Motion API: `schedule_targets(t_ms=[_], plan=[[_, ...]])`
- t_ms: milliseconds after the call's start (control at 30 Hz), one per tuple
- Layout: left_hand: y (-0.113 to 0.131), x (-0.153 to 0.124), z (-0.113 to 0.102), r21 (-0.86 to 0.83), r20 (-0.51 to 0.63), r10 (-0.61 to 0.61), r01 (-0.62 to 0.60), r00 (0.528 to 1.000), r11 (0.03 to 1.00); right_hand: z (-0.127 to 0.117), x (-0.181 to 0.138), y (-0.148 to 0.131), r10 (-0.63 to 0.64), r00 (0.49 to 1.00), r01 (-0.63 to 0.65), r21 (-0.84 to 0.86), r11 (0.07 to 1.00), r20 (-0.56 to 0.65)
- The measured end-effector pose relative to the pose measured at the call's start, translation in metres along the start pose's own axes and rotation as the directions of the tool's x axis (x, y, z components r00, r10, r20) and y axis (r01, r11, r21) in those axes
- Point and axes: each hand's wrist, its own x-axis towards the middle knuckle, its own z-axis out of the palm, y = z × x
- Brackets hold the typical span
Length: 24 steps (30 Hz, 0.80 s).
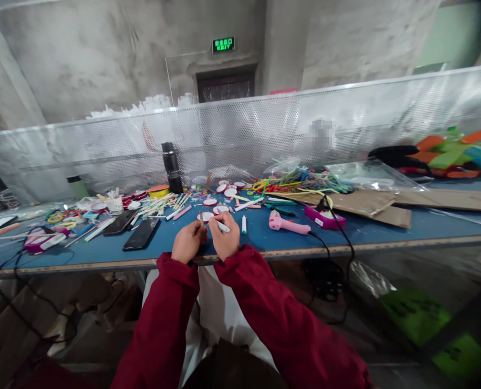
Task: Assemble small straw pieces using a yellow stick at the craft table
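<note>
So, white marker [224, 227] in right hand [229, 240]

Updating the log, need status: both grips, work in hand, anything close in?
Left grip pinching a small thin piece, details unclear. Right grip holding a white marker. Red-rimmed discs just beyond, green-ended marker at right.

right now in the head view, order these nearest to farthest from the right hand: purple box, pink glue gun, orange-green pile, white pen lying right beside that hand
1. White pen, just right of the right hand.
2. Pink glue gun, farther right.
3. Purple box, right of the gun.
4. Orange-green pile, far right, toward the back.
</note>
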Motion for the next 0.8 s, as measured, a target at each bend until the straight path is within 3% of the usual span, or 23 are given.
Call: schedule_targets(t_ms=[567,800], plan=[[-0.0018,0.0007,0.0002,-0.008,-0.007,0.005,-0.005,1.000,1.000,0.0000,-0.0004,0.0004,0.006,0.998,-0.008,0.044,0.999,0.057],[-0.0010,0.0005,-0.0002,0.003,-0.009,0.007,-0.007,1.000,1.000,0.0007,-0.0004,0.0023,0.021,0.999,-0.022,0.020,1.000,0.024]])
